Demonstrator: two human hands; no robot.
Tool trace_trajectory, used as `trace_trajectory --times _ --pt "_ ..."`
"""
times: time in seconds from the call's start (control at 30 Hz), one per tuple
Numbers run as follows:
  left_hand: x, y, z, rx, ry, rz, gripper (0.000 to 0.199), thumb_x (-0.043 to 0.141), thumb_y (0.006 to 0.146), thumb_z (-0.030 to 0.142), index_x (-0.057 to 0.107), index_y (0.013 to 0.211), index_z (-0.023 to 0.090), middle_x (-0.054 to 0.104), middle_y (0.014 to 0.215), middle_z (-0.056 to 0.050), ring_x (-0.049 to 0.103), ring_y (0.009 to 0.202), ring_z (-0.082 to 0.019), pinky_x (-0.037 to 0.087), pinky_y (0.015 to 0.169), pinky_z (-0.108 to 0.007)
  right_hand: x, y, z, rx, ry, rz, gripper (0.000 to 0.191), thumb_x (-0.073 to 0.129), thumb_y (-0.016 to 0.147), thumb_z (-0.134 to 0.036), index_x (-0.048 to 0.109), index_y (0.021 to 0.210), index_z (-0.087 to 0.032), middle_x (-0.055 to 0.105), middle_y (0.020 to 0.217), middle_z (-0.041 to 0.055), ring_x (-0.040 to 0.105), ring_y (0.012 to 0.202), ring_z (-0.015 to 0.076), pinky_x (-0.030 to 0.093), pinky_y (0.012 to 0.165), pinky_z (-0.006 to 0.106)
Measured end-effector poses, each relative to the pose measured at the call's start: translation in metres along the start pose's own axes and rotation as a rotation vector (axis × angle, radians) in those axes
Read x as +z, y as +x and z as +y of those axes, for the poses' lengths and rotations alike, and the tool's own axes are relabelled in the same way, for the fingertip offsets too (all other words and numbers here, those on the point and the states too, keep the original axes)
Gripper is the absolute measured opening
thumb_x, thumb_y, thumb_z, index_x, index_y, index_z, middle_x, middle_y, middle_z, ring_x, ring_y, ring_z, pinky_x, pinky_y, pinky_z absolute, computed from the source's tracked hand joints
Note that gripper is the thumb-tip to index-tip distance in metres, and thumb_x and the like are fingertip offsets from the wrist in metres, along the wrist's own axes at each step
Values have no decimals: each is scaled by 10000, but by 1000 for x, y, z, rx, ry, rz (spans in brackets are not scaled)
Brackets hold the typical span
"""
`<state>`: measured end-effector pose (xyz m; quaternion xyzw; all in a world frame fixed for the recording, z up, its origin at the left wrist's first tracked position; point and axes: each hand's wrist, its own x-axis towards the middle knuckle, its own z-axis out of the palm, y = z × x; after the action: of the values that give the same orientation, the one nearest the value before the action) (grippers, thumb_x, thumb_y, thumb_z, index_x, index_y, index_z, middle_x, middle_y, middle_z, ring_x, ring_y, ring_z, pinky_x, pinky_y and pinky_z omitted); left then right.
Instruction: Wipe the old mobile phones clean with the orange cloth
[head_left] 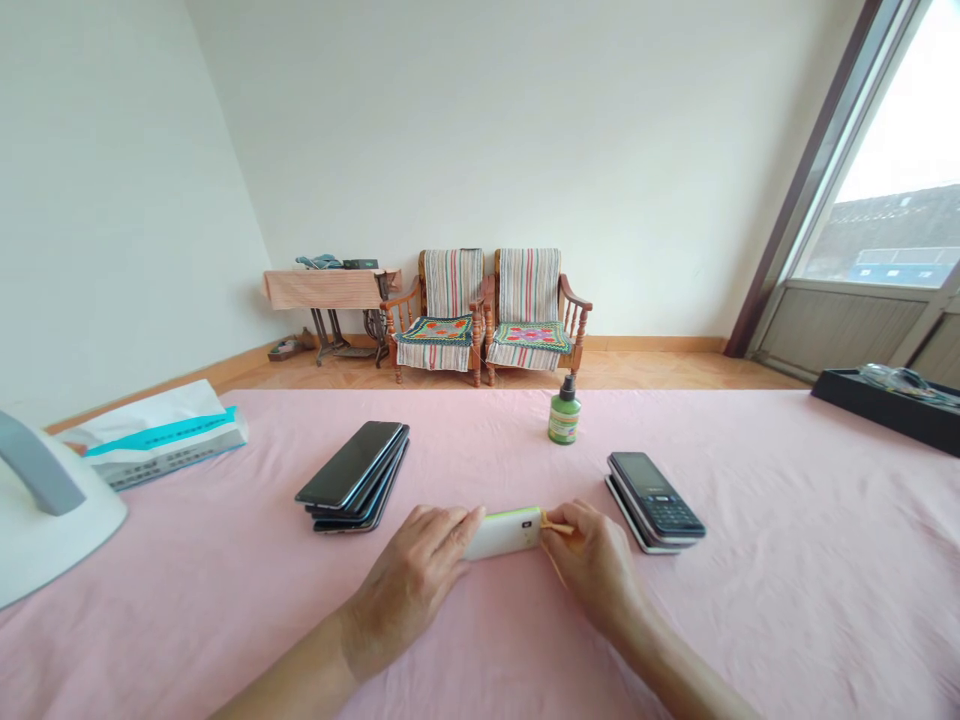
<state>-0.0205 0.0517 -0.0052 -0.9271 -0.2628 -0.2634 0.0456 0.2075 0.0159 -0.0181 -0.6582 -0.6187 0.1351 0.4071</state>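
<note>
My left hand [416, 565] grips a white phone [504, 533] with a yellow-green edge by its left end. The phone is tilted on its long side, its back with the camera facing me. At its right end, my right hand [592, 560] pinches a small yellow cloth [557, 526] against the phone's edge. Most of the cloth is hidden by the fingers. To the left of my hands lies a stack of dark smartphones [356, 475]. On the right is a smaller stack with a keypad phone [656, 495] on top.
A green spray bottle [565, 412] stands beyond my hands. A tissue pack [165, 435] and a white and grey appliance [52, 510] are at the left. A black tray [885, 405] with cables sits far right. All rest on a pink tablecloth [480, 440]; two chairs stand behind.
</note>
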Motion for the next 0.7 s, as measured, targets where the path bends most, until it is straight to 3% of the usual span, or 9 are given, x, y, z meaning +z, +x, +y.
trace_trajectory --times 0.13,0.33,0.53,0.7 --pt "0 1 -1 -12 -5 -10 592 572 856 71 350 1392 190 589 1163 -117 556 1016 -258 477 880 -434 0 0 1 -5 -23 -24 198 532 706 -96 660 583 -183 595 606 9 558 561 144 330 537 222" --pt "-1 4 -4 9 39 4 541 570 863 82 387 1364 176 602 1138 -110 563 984 -254 412 898 -455 -4 3 -6 -7 14 7 226 498 785 -130 718 789 -180 658 741 36 601 667 149 381 594 211" --pt "-2 5 -6 37 72 13 448 509 908 103 408 1342 158 608 1135 -111 568 985 -247 349 919 -452 -5 4 -2 -28 -20 -55 244 528 654 -31 711 619 -188 609 604 4 535 556 130 314 533 214" --pt "-2 5 -6 48 87 19 392 448 946 123 414 1335 158 619 1123 -114 583 981 -235 312 936 -452 -8 4 -9 -35 -11 -20 236 510 758 -79 724 755 -179 637 722 26 569 633 128 338 575 208"
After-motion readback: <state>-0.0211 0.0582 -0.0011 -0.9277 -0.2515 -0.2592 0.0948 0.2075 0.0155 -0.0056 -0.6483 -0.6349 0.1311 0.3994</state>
